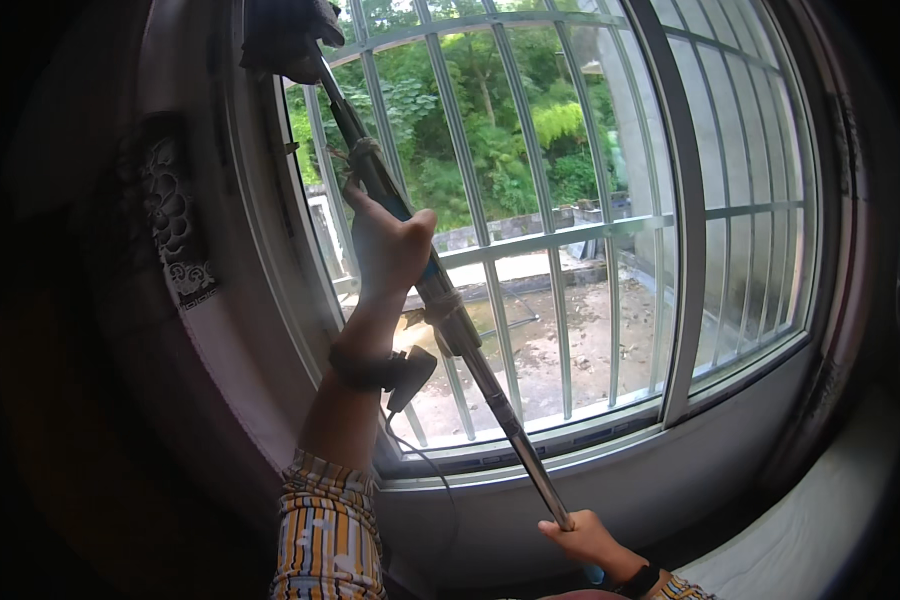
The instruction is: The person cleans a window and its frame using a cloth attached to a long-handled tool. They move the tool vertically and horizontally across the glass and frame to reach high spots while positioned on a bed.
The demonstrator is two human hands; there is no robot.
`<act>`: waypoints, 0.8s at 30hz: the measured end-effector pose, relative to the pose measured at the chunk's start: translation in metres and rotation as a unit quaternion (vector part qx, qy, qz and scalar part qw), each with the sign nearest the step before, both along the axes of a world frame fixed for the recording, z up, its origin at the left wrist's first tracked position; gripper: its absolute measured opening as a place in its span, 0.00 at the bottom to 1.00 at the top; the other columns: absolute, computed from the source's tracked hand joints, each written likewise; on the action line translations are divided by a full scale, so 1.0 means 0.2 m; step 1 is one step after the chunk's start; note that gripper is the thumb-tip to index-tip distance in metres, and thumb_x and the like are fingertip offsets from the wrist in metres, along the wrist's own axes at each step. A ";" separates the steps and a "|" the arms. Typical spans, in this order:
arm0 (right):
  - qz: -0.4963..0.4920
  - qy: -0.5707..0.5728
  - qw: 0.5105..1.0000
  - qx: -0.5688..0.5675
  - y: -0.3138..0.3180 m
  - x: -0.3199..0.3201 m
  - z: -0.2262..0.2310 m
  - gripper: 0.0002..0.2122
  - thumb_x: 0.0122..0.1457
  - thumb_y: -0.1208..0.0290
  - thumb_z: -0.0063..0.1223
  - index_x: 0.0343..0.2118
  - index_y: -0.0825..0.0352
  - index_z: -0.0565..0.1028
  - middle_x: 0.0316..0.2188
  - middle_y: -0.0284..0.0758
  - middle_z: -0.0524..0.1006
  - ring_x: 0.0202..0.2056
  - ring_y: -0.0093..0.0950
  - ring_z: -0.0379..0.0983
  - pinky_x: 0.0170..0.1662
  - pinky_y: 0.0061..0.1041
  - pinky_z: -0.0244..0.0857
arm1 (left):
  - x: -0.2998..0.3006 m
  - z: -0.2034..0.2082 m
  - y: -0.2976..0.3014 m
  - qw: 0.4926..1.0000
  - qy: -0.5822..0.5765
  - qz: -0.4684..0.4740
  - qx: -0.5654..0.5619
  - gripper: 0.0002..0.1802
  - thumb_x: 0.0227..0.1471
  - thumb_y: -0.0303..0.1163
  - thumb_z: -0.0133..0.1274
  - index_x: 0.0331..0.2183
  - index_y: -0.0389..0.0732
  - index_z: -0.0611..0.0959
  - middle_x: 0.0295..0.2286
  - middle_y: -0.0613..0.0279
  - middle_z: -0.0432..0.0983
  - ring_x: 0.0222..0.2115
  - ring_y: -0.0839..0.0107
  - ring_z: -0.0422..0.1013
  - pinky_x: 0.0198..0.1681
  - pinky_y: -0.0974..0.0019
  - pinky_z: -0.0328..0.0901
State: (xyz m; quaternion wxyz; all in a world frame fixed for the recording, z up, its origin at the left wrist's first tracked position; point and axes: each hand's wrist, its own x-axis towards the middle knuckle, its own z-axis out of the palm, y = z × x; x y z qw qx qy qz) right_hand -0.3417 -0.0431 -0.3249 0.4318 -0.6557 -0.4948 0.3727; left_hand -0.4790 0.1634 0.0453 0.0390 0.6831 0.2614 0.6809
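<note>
A long-handled mop (490,388) runs slantwise across the view, from the lower right up to the upper left. Its dark cloth head (288,42) is at the top left, by the window frame; whether it touches the frame I cannot tell. My left hand (392,238) is closed around the thick dark upper part of the pole. Lower down, my right hand (592,540) wraps round the thin metal end, where a bit of blue shows below the fist. The window (680,250), with metal bars (555,240) outside the glass, stands behind the pole.
A patterned curtain (175,225) hangs left of the window. Along the bottom runs the window's sill track (530,455). A pale, cloth-like surface (805,520) lies at the lower right. From the device on my left wrist (385,370) dangles a thin cable (440,475).
</note>
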 end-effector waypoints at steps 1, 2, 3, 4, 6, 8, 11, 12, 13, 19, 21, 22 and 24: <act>-0.017 -0.008 1.000 0.018 0.02 0.05 -0.02 0.27 0.53 0.48 0.56 0.15 0.71 0.68 0.11 0.32 0.66 0.17 0.21 0.61 0.23 0.28 0.60 | 0.05 0.01 -0.02 0.997 -0.016 0.044 0.057 0.40 0.36 0.29 0.52 0.52 0.29 0.58 0.38 0.37 0.72 0.35 0.44 0.73 0.41 0.52 0.66; -0.052 -0.038 0.996 0.067 0.03 0.10 -0.04 0.25 0.53 0.48 0.56 0.16 0.70 0.69 0.11 0.34 0.66 0.17 0.23 0.61 0.23 0.29 0.60 | 0.09 0.01 0.03 0.996 -0.009 0.059 0.073 0.43 0.35 0.26 0.51 0.54 0.29 0.53 0.27 0.45 0.69 0.31 0.48 0.72 0.39 0.54 0.65; -0.084 -0.038 0.992 0.085 0.02 0.14 -0.04 0.23 0.53 0.51 0.57 0.16 0.70 0.69 0.11 0.32 0.66 0.17 0.21 0.61 0.23 0.27 0.59 | 0.14 0.00 0.04 0.994 -0.008 0.061 0.091 0.43 0.36 0.27 0.51 0.54 0.29 0.53 0.28 0.43 0.70 0.31 0.47 0.71 0.39 0.53 0.65; -0.116 -0.039 0.987 0.102 0.02 0.17 -0.03 0.21 0.53 0.55 0.58 0.17 0.69 0.69 0.12 0.30 0.65 0.18 0.19 0.60 0.23 0.26 0.58 | 0.20 -0.02 0.05 0.992 -0.007 0.063 0.108 0.42 0.36 0.27 0.51 0.54 0.29 0.53 0.30 0.40 0.70 0.32 0.45 0.71 0.39 0.52 0.64; -0.154 -0.033 0.979 0.129 0.03 0.24 -0.10 0.16 0.53 0.61 0.59 0.20 0.69 0.71 0.13 0.29 0.66 0.19 0.17 0.60 0.22 0.24 0.57 | 0.30 -0.07 0.07 0.978 -0.009 0.097 0.183 0.42 0.38 0.28 0.50 0.55 0.28 0.51 0.35 0.32 0.71 0.34 0.38 0.70 0.42 0.50 0.64; -0.166 -0.029 0.980 0.107 0.02 0.30 -0.25 0.16 0.53 0.61 0.60 0.19 0.69 0.71 0.13 0.28 0.67 0.19 0.17 0.60 0.22 0.23 0.57 | 0.43 -0.20 -0.03 0.996 0.061 0.043 0.038 0.49 0.41 0.30 0.51 0.59 0.28 0.42 0.50 0.28 0.61 0.43 0.38 0.69 0.48 0.50 0.64; -0.164 0.054 0.984 0.035 0.00 0.37 -0.64 0.18 0.52 0.59 0.60 0.19 0.69 0.72 0.13 0.30 0.69 0.18 0.20 0.62 0.24 0.26 0.59 | 0.64 -0.49 -0.15 0.995 0.088 -0.026 0.027 0.50 0.42 0.29 0.50 0.60 0.30 0.39 0.48 0.28 0.61 0.35 0.39 0.72 0.36 0.49 0.69; -0.151 0.094 0.984 0.007 0.00 0.35 -0.78 0.19 0.51 0.57 0.61 0.18 0.70 0.72 0.13 0.31 0.69 0.18 0.21 0.63 0.25 0.28 0.61 | 0.67 -0.58 -0.18 0.993 0.108 -0.037 0.008 0.51 0.42 0.29 0.50 0.60 0.30 0.39 0.46 0.29 0.63 0.33 0.41 0.72 0.35 0.49 0.69; -0.149 0.128 0.981 -0.008 -0.03 0.33 -0.88 0.19 0.51 0.59 0.62 0.17 0.70 0.71 0.14 0.28 0.69 0.20 0.19 0.63 0.25 0.26 0.60 | 0.72 -0.67 -0.21 0.990 0.130 -0.055 -0.011 0.51 0.41 0.29 0.51 0.60 0.30 0.39 0.43 0.30 0.65 0.31 0.43 0.72 0.34 0.50 0.69; -0.080 0.235 0.964 -0.092 -0.18 0.15 -1.14 0.15 0.54 0.65 0.60 0.15 0.64 0.72 0.13 0.27 0.70 0.16 0.19 0.67 0.23 0.19 0.63 | 0.96 -0.93 -0.41 0.955 0.257 -0.149 -0.017 0.55 0.41 0.26 0.51 0.60 0.32 0.32 0.46 0.33 0.59 0.29 0.45 0.72 0.27 0.52 0.69; -0.061 0.220 0.963 -0.143 -0.21 0.14 -1.06 0.14 0.53 0.64 0.61 0.16 0.64 0.73 0.13 0.28 0.70 0.16 0.20 0.68 0.22 0.20 0.63 | 1.06 -0.94 -0.44 0.949 0.272 -0.155 0.012 0.55 0.40 0.25 0.51 0.60 0.32 0.32 0.47 0.33 0.58 0.28 0.42 0.71 0.27 0.50 0.69; -0.073 0.218 0.962 -0.146 -0.19 0.16 -0.99 0.14 0.53 0.65 0.60 0.15 0.64 0.72 0.12 0.28 0.70 0.15 0.20 0.67 0.22 0.21 0.62 | 1.09 -0.90 -0.45 0.946 0.282 -0.160 0.009 0.56 0.40 0.26 0.52 0.60 0.32 0.32 0.47 0.33 0.58 0.28 0.41 0.71 0.27 0.49 0.69; -0.105 0.217 0.959 -0.150 -0.16 0.21 -0.89 0.15 0.53 0.65 0.60 0.14 0.64 0.71 0.11 0.28 0.68 0.15 0.20 0.66 0.22 0.21 0.61 | 1.17 -0.78 -0.46 0.941 0.294 -0.167 0.001 0.56 0.40 0.26 0.52 0.60 0.32 0.32 0.47 0.34 0.58 0.28 0.41 0.72 0.27 0.48 0.69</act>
